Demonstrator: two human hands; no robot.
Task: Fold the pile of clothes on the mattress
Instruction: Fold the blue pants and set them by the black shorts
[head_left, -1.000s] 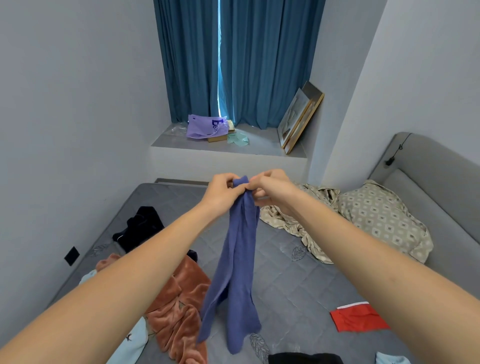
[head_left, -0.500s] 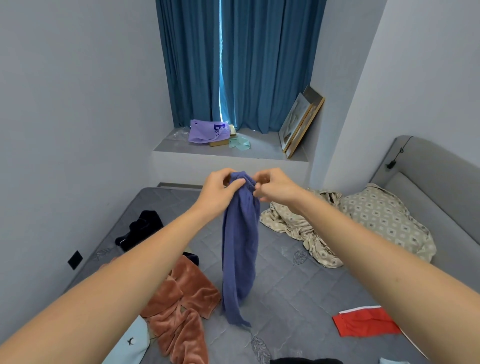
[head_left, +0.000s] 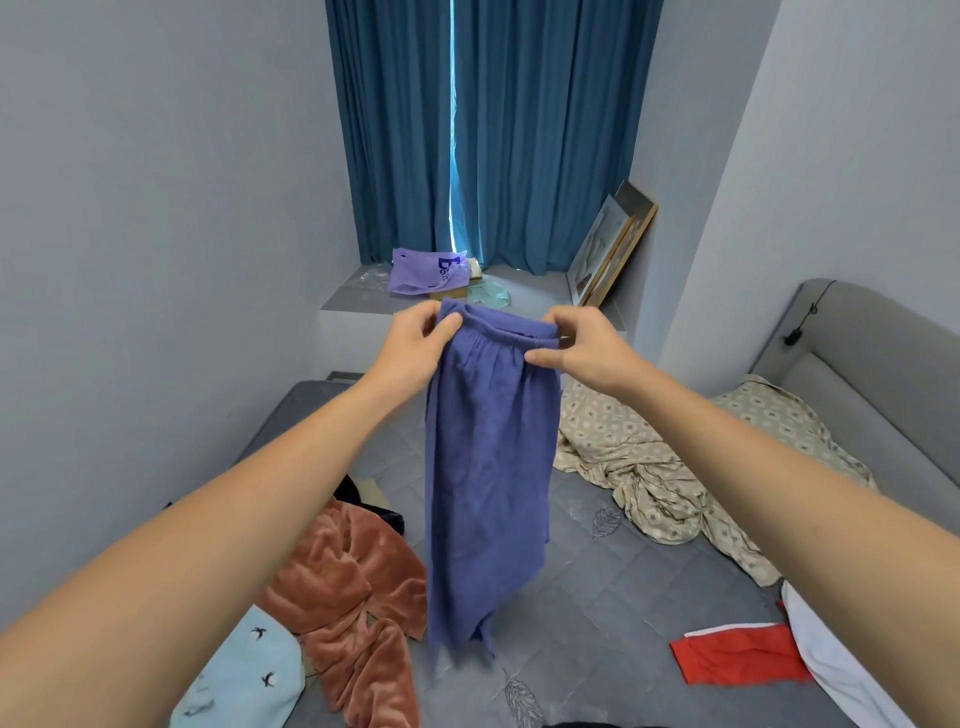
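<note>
I hold a blue-violet pair of trousers (head_left: 485, 467) up in front of me by its elastic waistband. My left hand (head_left: 415, 345) pinches the waistband's left end and my right hand (head_left: 584, 349) pinches its right end, a waist's width apart. The legs hang straight down over the grey quilted mattress (head_left: 597, 613), their hems just above it. On the mattress lie a rust-brown fleece garment (head_left: 343, 587), a light blue garment with small birds (head_left: 244, 670), a dark garment (head_left: 358, 491) mostly hidden by my left arm, and a red folded piece (head_left: 737, 660).
A beige patterned blanket (head_left: 644, 467) and a pillow lie bunched towards the grey headboard (head_left: 872, 358) at right. A white cloth (head_left: 836, 670) lies at the right edge. The window ledge behind holds a purple bag (head_left: 423, 270) and leaning picture frames (head_left: 610, 244). Walls close in left and right.
My hands have moved apart along the waistband, spreading the bunched trousers open to full width. The garment now hangs flatter and higher in view.
</note>
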